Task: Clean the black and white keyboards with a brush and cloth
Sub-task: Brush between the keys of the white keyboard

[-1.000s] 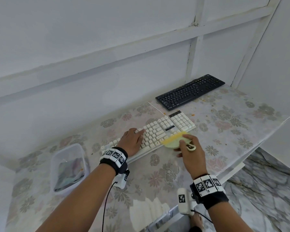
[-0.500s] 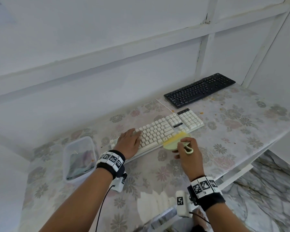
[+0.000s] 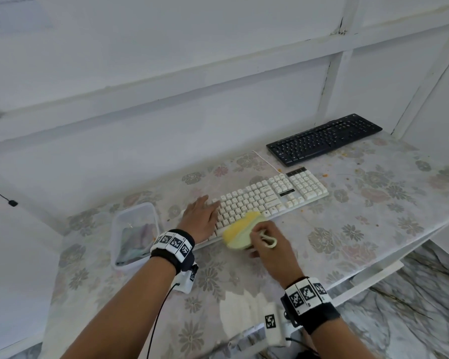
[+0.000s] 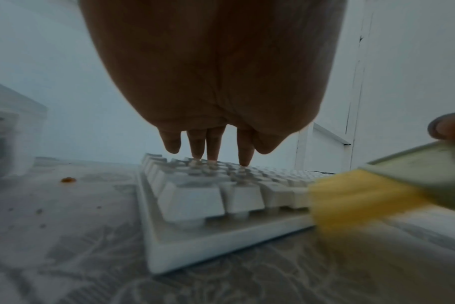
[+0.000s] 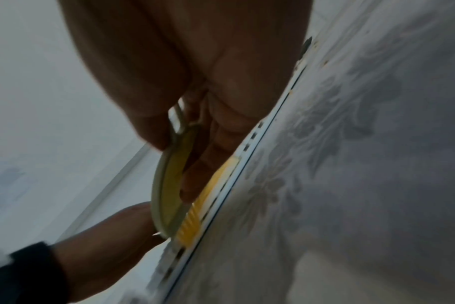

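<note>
white keyboard (image 3: 267,200), black keyboard (image 3: 324,138), yellow-bristled brush (image 3: 240,230)

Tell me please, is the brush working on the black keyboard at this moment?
No, the brush is on the front edge of the white keyboard; the black keyboard lies untouched farther back.

- A plain, home-like work corner: white-painted panelled walls (image 3: 218,73) with raised battens meet behind a table.
- A pale floral-patterned table covering (image 3: 373,216), flecked with orange crumbs, suggests a household setting.
- Grey-veined marble-look floor tiles (image 3: 412,307) lie below the table's edge.
</note>
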